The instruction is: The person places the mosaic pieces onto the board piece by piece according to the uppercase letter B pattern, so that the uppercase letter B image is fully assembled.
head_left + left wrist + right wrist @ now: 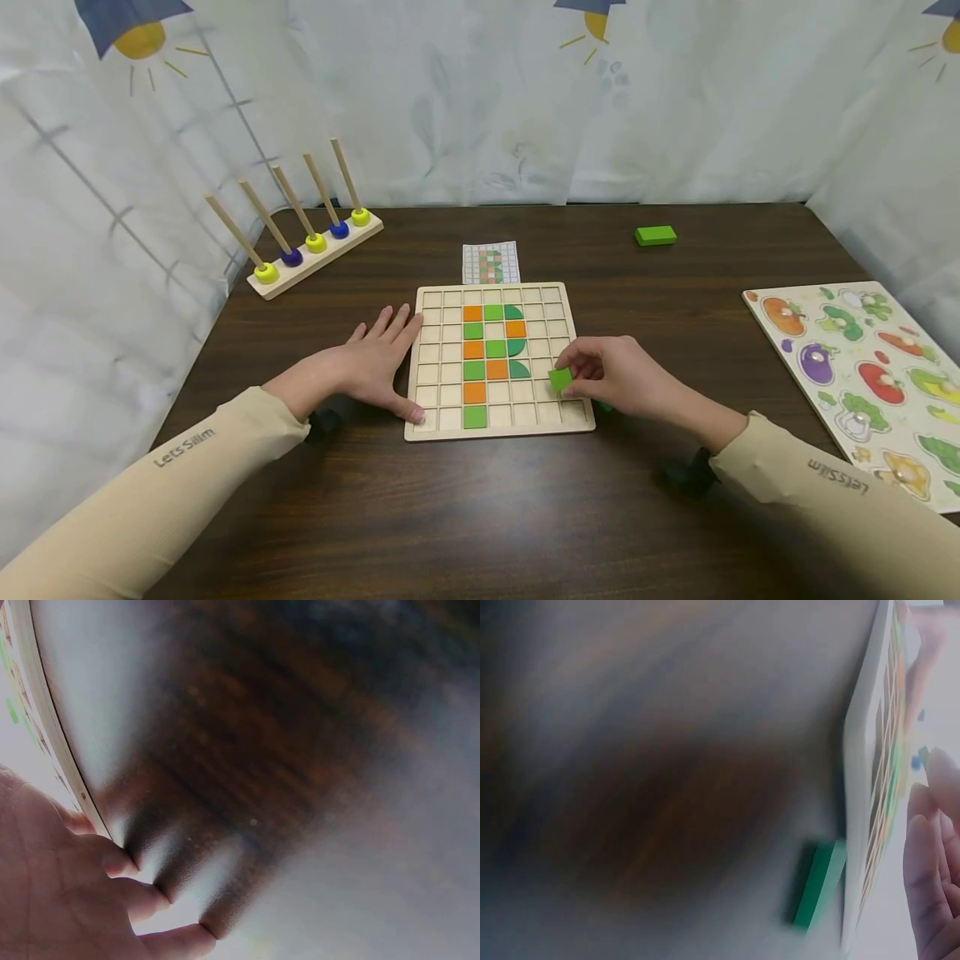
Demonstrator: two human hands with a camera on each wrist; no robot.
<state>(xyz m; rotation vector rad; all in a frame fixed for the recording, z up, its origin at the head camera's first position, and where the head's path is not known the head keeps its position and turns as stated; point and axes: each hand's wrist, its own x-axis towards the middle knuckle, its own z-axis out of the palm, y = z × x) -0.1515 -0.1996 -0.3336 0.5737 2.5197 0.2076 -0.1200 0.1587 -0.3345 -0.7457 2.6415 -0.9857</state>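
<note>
A wooden grid board lies on the table, with green and orange square tiles and dark green quarter-round tiles set in its cells. My right hand pinches a light green square tile between thumb and fingers, over the board's right side. At the opposite edge, my left hand rests with fingers spread, the thumb touching the lower left of the board. In the left wrist view, the fingertips of that hand lie on the dark tabletop. A dark green block lies beside the board's edge, mostly hidden by my right hand in the head view.
Behind the board lies a small pattern card showing a similar coloured figure. A peg stand with yellow and blue rings stands at the back left. Further right are a green block and a vegetable puzzle board. Curtains hang behind the table.
</note>
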